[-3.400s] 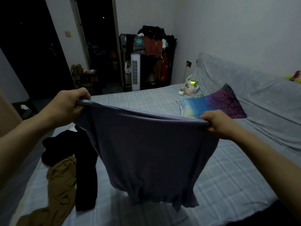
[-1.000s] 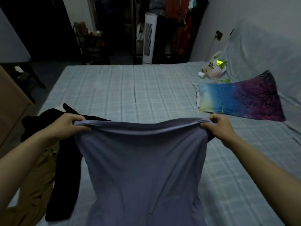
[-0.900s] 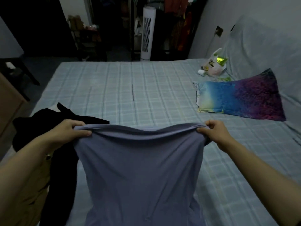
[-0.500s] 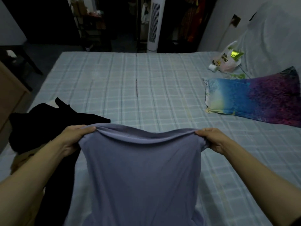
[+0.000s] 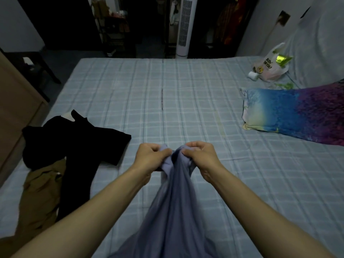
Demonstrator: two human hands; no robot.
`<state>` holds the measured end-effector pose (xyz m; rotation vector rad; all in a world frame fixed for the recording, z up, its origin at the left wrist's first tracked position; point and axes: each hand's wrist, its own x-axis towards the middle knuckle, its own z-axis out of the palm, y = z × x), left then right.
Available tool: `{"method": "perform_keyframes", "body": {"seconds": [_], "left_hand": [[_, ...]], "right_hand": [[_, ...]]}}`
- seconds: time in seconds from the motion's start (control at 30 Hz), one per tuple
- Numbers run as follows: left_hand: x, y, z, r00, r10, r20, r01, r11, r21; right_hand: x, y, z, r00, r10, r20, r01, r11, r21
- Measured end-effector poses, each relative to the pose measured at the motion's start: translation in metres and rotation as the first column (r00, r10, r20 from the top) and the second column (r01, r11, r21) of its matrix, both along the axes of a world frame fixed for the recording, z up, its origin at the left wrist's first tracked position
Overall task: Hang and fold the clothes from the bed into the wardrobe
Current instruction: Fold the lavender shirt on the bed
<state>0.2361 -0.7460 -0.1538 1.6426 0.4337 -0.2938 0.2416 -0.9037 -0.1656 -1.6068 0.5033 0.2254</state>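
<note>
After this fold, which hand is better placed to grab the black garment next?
Left, probably. The left hand is nearer the black garment, which lies on its side of the bed. The right hand would have to cross the purple shirt.

Dim room, white tower fan [image 5: 183, 27], perhaps shelving.

left hand [image 5: 151, 157], right hand [image 5: 200, 158], fists side by side, forearms extended
</note>
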Motion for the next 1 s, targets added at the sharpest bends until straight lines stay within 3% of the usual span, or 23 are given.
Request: {"method": "perform_keyframes", "body": {"seconds": [0.3,0.47,0.57,0.67,0.77,0.9,1.0], "left_hand": [[-0.018,-0.017,0.014,0.993,-0.110,-0.039,0.106,0.990,-0.093],[-0.022,-0.011,0.022,0.939,-0.317,-0.131,0.255,0.900,-0.353],[-0.025,-0.002,0.023,0.896,-0.434,-0.091,0.358,0.829,-0.430],[-0.029,0.005,0.023,0.868,-0.496,-0.039,0.447,0.812,-0.375],[-0.029,0.012,0.028,0.840,-0.543,-0.007,0.525,0.814,-0.249],[-0.016,0.035,0.022,0.929,-0.365,0.066,0.358,0.928,0.101],[0.001,0.059,0.008,0.888,-0.438,0.140,0.356,0.848,0.394]], "right_hand": [[-0.028,-0.001,0.011,0.989,0.109,0.095,-0.118,0.988,0.097],[-0.038,-0.008,0.011,0.949,0.261,0.176,-0.243,0.963,-0.115],[-0.044,-0.006,0.008,0.901,0.356,0.247,-0.280,0.913,-0.296],[-0.048,-0.001,0.005,0.881,0.373,0.289,-0.266,0.899,-0.349],[-0.051,0.001,0.002,0.903,0.313,0.296,-0.252,0.941,-0.226],[-0.052,-0.005,0.006,0.923,0.256,0.287,-0.236,0.966,-0.101],[-0.052,-0.014,0.015,0.916,0.293,0.275,-0.289,0.956,-0.059]]}}
